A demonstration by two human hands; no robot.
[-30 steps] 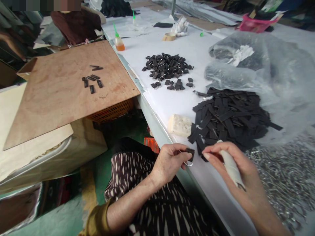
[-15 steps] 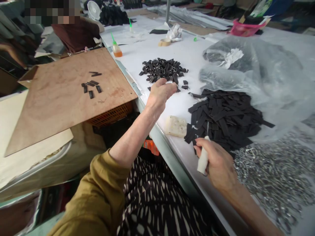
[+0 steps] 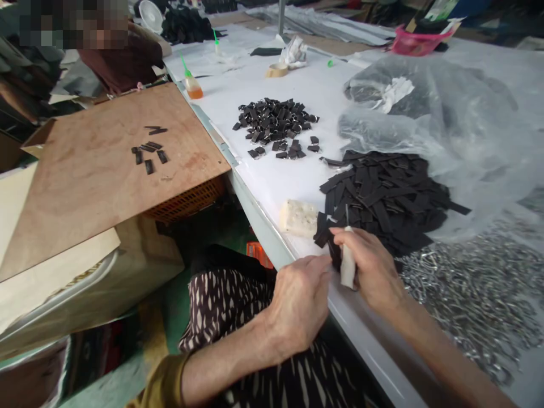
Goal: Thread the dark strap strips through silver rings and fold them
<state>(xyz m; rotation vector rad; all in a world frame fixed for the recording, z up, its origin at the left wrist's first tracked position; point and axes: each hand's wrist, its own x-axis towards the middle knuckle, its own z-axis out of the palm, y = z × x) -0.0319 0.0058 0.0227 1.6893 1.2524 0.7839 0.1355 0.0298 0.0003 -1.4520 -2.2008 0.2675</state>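
Head view: right hand [image 3: 372, 266] around white-handled pick [image 3: 347, 265], left hand [image 3: 300, 303] beside.

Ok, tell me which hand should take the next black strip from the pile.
Probably the left hand: it shows nothing held and lies beside the pile of black strips, while the right hand is gripping a white tube.

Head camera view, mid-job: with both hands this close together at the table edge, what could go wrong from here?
The thin metal tip of the white-wrapped tool in the right hand sits close to the left hand, so a slip might prick it. The black strips reach near the table edge, so a careless move could knock some off. The loose metal rings lie beside the right forearm and could get dragged into the strips.
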